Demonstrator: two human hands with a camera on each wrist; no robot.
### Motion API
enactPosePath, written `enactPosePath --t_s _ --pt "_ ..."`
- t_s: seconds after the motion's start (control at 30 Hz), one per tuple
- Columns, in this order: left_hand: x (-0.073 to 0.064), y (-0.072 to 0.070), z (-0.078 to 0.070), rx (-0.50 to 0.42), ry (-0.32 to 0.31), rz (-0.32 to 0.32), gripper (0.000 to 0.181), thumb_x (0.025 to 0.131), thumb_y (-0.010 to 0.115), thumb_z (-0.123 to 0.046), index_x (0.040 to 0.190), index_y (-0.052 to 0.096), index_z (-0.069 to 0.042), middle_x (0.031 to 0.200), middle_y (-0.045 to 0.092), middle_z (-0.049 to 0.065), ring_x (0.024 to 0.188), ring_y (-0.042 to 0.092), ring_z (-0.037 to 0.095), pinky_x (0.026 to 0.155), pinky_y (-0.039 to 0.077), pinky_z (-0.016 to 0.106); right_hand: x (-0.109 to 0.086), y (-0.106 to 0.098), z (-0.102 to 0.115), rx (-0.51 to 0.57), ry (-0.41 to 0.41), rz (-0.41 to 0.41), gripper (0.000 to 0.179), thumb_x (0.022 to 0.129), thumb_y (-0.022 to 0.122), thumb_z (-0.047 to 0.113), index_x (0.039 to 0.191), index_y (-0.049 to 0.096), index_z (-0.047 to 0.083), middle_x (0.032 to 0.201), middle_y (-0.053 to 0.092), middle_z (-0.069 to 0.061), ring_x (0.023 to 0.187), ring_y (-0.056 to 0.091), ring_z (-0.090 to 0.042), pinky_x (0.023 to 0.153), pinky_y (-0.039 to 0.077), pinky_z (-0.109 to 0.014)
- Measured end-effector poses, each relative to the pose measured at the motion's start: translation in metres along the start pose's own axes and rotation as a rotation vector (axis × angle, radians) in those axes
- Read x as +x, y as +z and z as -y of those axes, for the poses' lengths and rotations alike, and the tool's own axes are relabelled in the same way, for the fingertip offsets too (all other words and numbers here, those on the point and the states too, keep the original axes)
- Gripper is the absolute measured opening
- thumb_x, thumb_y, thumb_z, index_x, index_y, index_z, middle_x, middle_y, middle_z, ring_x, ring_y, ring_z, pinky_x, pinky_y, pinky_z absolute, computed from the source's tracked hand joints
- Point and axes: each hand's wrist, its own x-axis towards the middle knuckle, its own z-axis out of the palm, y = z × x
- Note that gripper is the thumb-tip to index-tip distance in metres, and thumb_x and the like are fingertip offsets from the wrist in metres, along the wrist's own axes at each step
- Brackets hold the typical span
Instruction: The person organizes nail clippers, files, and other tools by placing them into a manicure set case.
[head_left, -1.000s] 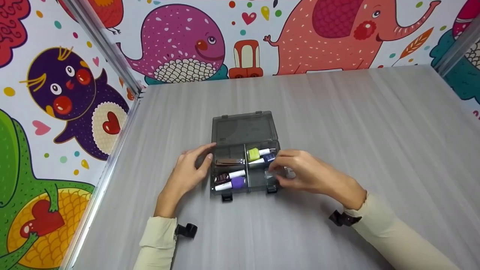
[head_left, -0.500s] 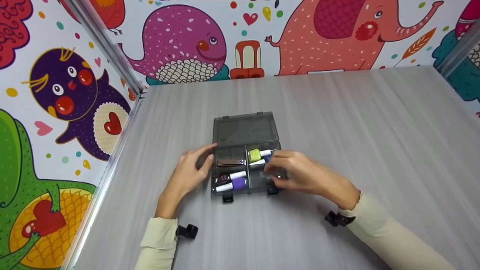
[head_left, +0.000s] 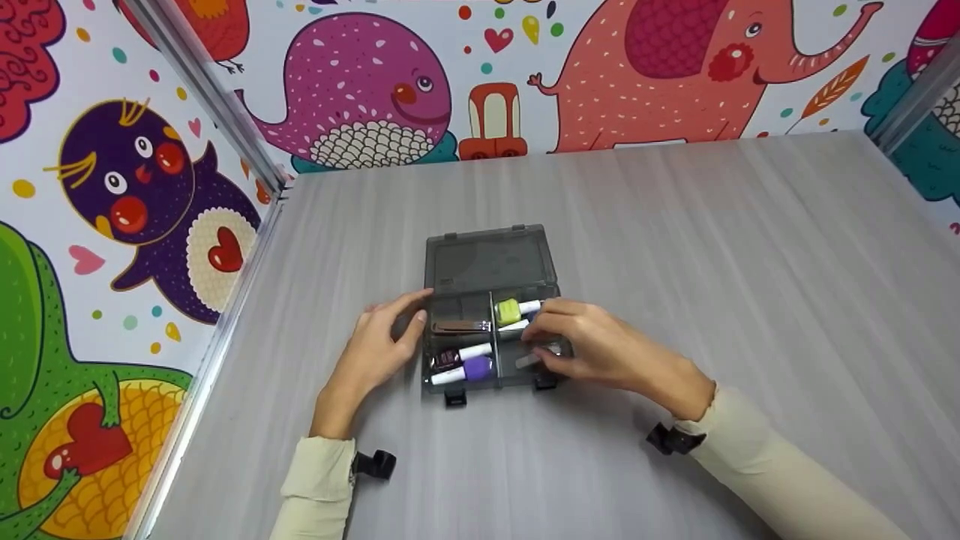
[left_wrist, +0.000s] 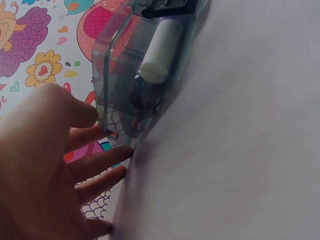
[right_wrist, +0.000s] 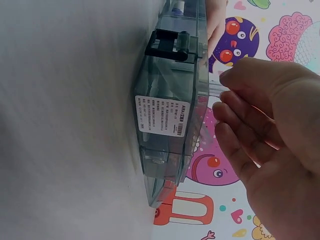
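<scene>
A grey see-through compartment box (head_left: 499, 384) stands on the table with its lid (head_left: 491, 259) folded back. My right hand (head_left: 592, 341) is over its front right compartment, pinching a small clear plastic piece (head_left: 528, 361) between thumb and fingers. That clear piece (right_wrist: 215, 90) shows edge-on in the right wrist view. My left hand (head_left: 379, 337) touches the box's left side, fingers extended, thumb at the wall. Dark red (head_left: 445, 359) and purple (head_left: 478, 367) nail polish bottles lie front left. Nail clippers (head_left: 459, 327) lie behind them. A yellow-green nail polish bottle (head_left: 508, 310) lies back right, beside a white cap (head_left: 514, 330) partly hidden by my hand.
Two black latches hang at the box's front, the left latch (head_left: 455, 398) in plain sight. A printed label (right_wrist: 162, 116) is on a box wall. Cartoon-printed walls (head_left: 360, 82) border the grey table (head_left: 675, 225) at the back and left.
My right hand has shifted slightly left over the front right compartment, bringing the clear piece lower and turning it to a slant. The left hand keeps its place at the box.
</scene>
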Motion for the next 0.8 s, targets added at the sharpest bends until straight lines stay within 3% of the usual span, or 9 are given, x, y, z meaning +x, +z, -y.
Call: enactPosePath --t_s 0.37,0.63,0.8 --pt "0.0 0.0 0.002 0.005 0.001 -0.003 0.044 0.111 0.058 -0.035 0.154 0.062 -0.027 0.157 0.063 0.001 0.15 0.056 0.032 0.133 0.03 0.061 -0.004 -0.01 -0.004 -0.001 0.015 -0.004 0.021 0.091 0.08 -0.001 0.111 0.079 0.004 0.107 0.076 -0.005 0.093 0.074 -0.016 0.079 0.066 -0.028" --pt "0.001 0.001 0.002 -0.003 0.014 -0.002 0.044 0.112 0.058 -0.034 0.154 0.062 -0.026 0.156 0.064 0.001 0.149 0.057 0.031 0.133 0.028 0.061 -0.007 -0.022 -0.012 -0.01 -0.027 -0.071 0.021 0.088 0.079 -0.007 0.107 0.079 0.002 0.104 0.077 -0.007 0.092 0.075 -0.017 0.076 0.068 -0.035" --pt "0.001 0.002 0.003 0.002 0.03 -0.018 0.042 0.112 0.058 -0.032 0.153 0.063 -0.025 0.153 0.067 0.002 0.146 0.06 0.03 0.131 0.033 0.059 -0.011 -0.027 -0.018 -0.019 -0.01 -0.09 0.022 0.087 0.079 -0.01 0.105 0.079 0.002 0.102 0.077 -0.006 0.091 0.076 -0.018 0.074 0.067 -0.037"
